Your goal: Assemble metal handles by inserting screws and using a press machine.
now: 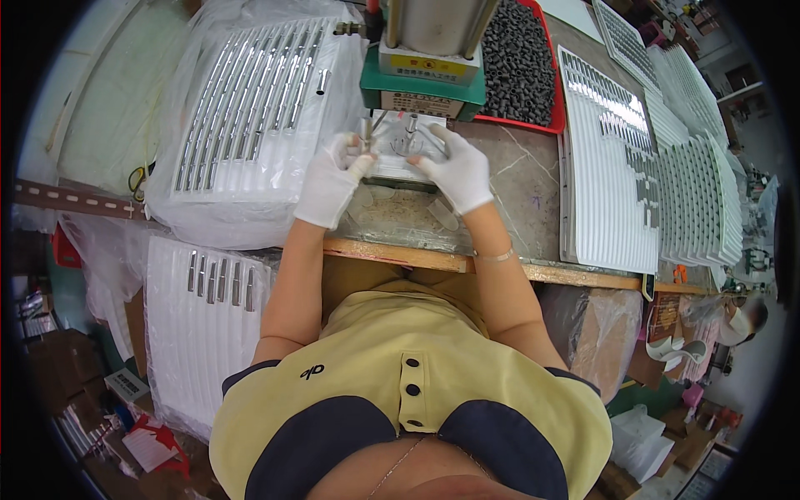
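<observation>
My left hand (333,179), in a white glove with bare fingertips, pinches a short silver metal tube (366,129) and keeps it upright. My right hand (460,171), gloved the same way, has its thumb and fingers apart, with nothing visible between them. Close to those fingers a small silver cylinder (412,123) stands on the metal base plate (400,173) of a bench press. Above both hands is the press's green block (423,98), under a grey cylinder (433,29).
Left of the press, a plastic-wrapped white ribbed tray (275,171) holds rows of silver tubes. A red bin (557,83) of small black parts stands behind right. Another ribbed tray (604,225) with silver and grey pieces lies right. The wooden table edge (400,254) runs before me.
</observation>
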### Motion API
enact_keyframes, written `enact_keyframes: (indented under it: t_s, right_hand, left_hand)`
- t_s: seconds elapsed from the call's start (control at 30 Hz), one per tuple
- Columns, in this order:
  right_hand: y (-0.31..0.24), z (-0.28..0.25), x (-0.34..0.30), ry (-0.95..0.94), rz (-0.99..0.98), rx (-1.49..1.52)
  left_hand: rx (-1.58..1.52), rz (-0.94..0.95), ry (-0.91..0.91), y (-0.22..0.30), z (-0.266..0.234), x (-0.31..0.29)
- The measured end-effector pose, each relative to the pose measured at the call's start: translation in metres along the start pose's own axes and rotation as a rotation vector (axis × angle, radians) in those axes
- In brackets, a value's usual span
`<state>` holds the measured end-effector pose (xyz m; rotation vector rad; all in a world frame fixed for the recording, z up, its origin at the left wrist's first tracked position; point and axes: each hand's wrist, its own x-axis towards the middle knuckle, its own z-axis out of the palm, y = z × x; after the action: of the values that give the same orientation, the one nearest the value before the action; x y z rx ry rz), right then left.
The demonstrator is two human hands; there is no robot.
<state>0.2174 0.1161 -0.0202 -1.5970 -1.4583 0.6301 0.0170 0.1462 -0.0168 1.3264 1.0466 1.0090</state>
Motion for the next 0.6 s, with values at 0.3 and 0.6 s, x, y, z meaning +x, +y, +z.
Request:
enact_keyframes:
  t_s: [0.3,0.6]
  right_hand:
    - [-0.031,-0.018,-0.027,-0.145,0.146,0.510]
    - [-0.027,-0.031,-0.035,-0.090,0.093,0.275]
  left_hand:
    - [0.371,-0.035,-0.253,0.027,0.028,-0.029]
    - [0.632,0.281,0.148,0.029,0.009,-0.042]
